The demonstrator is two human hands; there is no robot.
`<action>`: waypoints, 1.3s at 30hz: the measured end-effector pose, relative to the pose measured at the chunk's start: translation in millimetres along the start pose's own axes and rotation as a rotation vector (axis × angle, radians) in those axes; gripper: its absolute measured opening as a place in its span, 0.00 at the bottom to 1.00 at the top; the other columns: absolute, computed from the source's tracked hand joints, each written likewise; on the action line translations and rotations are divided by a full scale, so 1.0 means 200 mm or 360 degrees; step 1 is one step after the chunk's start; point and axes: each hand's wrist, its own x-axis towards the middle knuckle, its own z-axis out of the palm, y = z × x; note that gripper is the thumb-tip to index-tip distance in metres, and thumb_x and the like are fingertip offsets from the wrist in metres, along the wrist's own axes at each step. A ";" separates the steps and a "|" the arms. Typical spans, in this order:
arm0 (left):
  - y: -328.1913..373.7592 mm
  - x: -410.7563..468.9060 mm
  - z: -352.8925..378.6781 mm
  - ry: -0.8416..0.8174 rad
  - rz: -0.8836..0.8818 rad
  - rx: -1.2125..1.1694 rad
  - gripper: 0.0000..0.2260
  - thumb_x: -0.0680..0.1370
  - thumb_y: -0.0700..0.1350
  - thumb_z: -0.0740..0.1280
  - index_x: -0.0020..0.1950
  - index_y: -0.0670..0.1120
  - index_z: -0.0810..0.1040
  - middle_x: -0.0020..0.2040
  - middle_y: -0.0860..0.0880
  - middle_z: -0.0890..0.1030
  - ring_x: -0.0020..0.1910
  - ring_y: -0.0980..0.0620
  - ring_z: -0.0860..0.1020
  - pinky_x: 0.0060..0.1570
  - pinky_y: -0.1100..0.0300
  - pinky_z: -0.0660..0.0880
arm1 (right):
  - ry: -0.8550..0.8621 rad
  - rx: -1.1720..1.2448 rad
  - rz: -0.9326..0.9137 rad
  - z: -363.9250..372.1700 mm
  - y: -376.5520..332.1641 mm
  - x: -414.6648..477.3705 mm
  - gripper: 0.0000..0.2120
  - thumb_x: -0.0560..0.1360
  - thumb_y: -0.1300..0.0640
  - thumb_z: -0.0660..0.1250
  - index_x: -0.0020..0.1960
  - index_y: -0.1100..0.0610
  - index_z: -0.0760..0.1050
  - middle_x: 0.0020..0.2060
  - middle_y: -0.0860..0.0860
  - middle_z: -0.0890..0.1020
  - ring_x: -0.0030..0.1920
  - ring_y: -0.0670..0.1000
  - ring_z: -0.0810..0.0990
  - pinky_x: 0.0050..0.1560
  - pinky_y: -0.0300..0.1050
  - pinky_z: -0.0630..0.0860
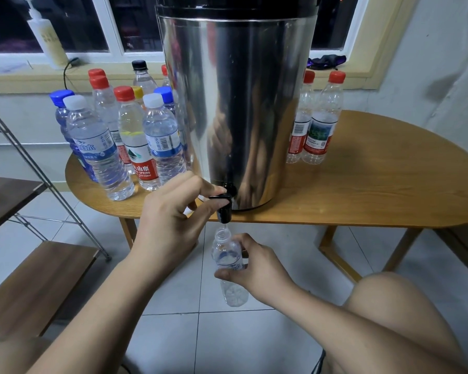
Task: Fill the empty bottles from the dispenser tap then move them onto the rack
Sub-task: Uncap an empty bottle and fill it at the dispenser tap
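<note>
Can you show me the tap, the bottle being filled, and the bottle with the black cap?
tap [224,213]: head view, black spout.
bottle being filled [225,249]: head view, its shoulder.
black-capped bottle [139,65]: head view, its cap.

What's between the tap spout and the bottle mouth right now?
Head view: only a short, thin stream of water running from the tap into the bottle.
</note>
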 end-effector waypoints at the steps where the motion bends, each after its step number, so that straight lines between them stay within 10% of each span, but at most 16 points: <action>1: 0.00 0.00 0.00 -0.0005 -0.0005 0.0023 0.04 0.79 0.38 0.78 0.50 0.42 0.85 0.46 0.59 0.80 0.47 0.64 0.78 0.44 0.68 0.72 | -0.0002 -0.0004 0.0000 0.00 0.00 0.00 0.29 0.67 0.36 0.83 0.61 0.38 0.74 0.53 0.38 0.85 0.53 0.42 0.84 0.57 0.51 0.84; 39: -0.01 -0.04 0.04 0.0062 0.0092 0.0194 0.07 0.77 0.34 0.75 0.46 0.44 0.79 0.44 0.55 0.76 0.42 0.49 0.76 0.40 0.56 0.71 | -0.0030 0.0095 0.0033 0.01 0.00 -0.01 0.30 0.65 0.36 0.83 0.61 0.38 0.74 0.54 0.39 0.85 0.56 0.43 0.84 0.58 0.54 0.84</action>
